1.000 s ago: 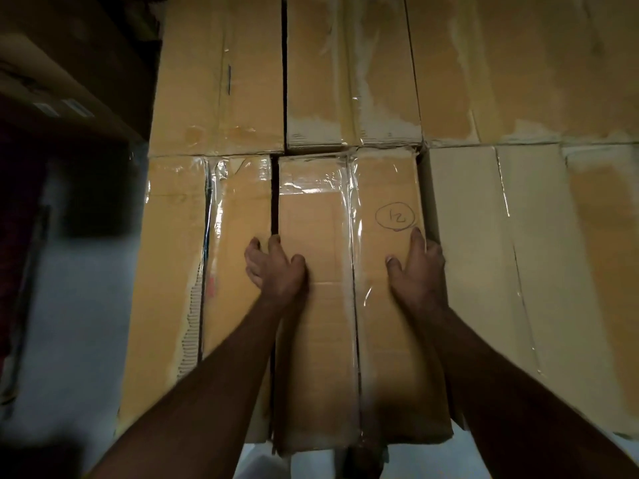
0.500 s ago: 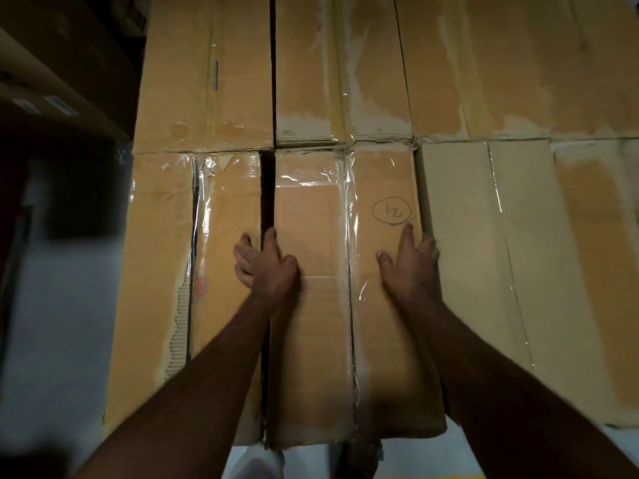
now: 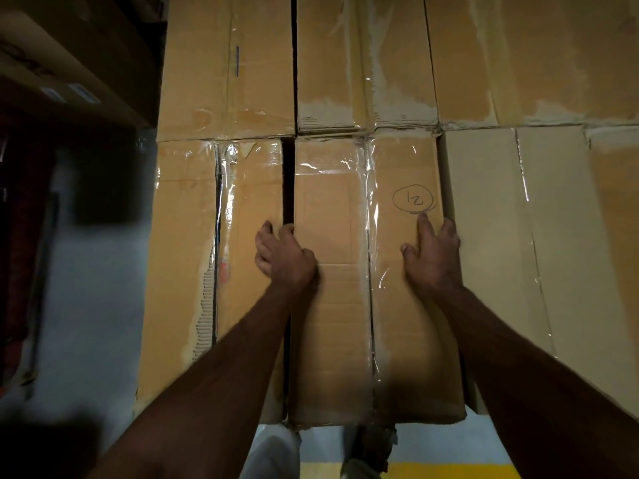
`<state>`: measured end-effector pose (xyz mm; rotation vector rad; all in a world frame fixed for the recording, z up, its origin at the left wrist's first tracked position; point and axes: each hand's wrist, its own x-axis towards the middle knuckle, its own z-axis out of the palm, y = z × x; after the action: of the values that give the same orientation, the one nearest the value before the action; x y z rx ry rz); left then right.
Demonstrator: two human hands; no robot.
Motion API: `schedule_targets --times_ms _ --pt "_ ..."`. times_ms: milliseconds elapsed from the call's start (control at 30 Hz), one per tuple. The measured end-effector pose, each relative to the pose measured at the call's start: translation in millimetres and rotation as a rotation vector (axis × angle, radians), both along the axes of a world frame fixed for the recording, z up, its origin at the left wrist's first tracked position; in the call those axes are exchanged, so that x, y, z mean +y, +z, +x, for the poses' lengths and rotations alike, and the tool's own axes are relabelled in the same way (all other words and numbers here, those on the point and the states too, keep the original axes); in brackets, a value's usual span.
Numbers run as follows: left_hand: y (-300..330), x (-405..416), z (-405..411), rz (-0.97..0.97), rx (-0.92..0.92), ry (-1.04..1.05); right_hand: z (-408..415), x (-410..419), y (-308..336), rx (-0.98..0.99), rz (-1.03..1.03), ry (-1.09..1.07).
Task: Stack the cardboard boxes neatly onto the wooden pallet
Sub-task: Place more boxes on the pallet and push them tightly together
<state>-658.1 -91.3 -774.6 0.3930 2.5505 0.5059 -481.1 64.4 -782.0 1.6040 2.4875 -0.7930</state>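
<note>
Right hand (image 3: 432, 257) has crept toward the box's (image 3: 332, 305) circled "12".

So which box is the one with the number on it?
Start at the stack of boxes and find the near row. It's the middle box, under both hands. Only it has a circled "12" penned on top.

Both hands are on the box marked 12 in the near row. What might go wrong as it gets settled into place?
1. Left hand curls its fingers over the marked box's left edge into the dark gap beside the left neighbour box; closing that gap could pinch them.
2. The marked box's near end juts past that neighbour's, so the row may end up uneven.
3. Right hand lies flat on glossy tape and may slip.
</note>
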Motion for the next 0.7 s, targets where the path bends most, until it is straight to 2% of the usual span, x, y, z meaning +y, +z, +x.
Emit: schedule_targets --times_ms 200,500,600,700 --pt "-4.8 -9.3 -1.7 -0.071 0.056 -0.134 2.4 1.2 -3.0 0.006 -0.002 0.018" --pt "-7.6 -16.4 -4.3 -0.09 0.062 -0.213 -0.2 -1.4 -0.7 -0.041 0.017 0.04" --pt "-7.4 -26.6 -5.5 -0.041 0.036 -0.27 -8.7 -10.3 5.1 -0.09 0.106 0.075" --pt "-4.4 -50.2 -12.2 0.022 0.029 -0.207 -49.2 -50.9 14.3 0.007 0.172 0.151"
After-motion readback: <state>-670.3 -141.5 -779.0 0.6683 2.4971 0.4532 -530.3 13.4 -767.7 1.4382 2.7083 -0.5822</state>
